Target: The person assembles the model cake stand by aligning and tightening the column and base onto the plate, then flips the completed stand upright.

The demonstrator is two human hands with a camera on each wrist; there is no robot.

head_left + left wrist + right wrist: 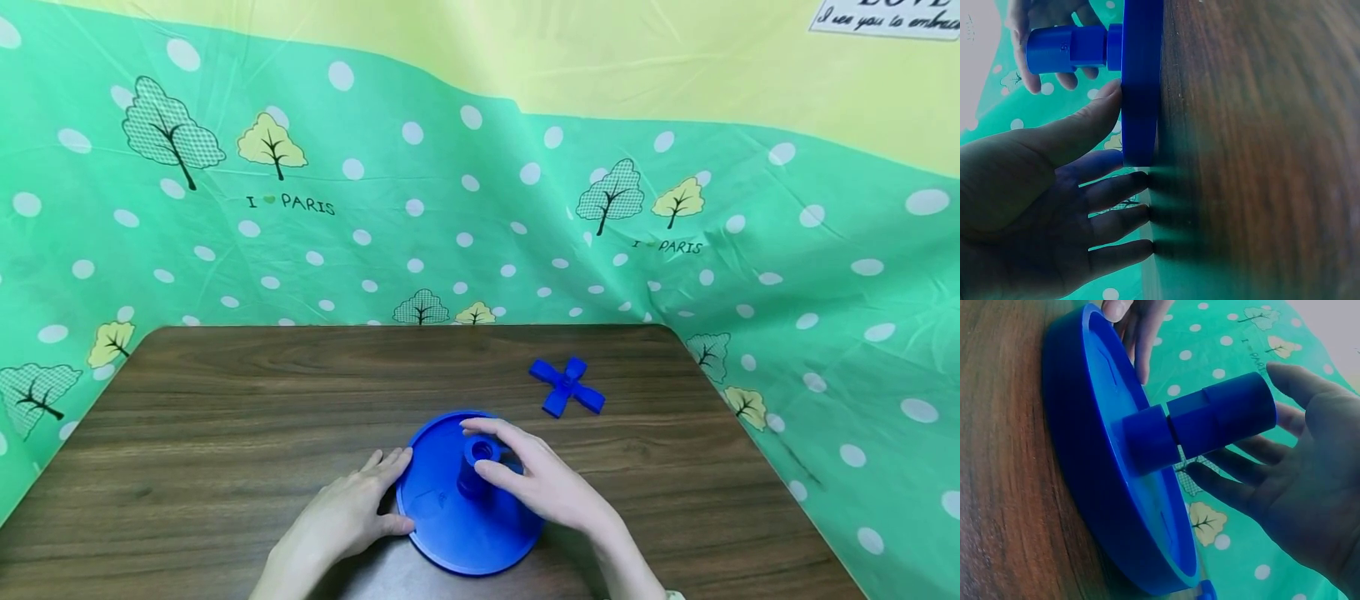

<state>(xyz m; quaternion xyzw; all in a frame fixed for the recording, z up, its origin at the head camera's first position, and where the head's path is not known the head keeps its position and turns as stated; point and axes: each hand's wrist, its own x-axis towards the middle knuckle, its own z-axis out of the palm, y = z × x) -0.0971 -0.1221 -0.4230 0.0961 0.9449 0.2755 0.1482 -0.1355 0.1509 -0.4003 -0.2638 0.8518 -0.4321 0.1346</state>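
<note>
A round blue disc (450, 533) with a raised rim lies on the table, a blue post standing up from it. The post has a short collar (1149, 439) at the disc and a hollow cylinder (1241, 412) with flat sides above, a thin gap showing between them. My left hand (348, 508) touches the disc's left rim with thumb and fingertips, its fingers nearly straight. Around the cylinder's top, my right hand (551, 483) holds its thumb and fingers spread; in the right wrist view they look loose, with space between palm and cylinder.
A blue four-armed cross piece (567, 387) lies on the wooden table (262, 417), beyond the disc to the right. Green and yellow cloth (450, 208) with white dots and trees hangs behind the table and along both sides.
</note>
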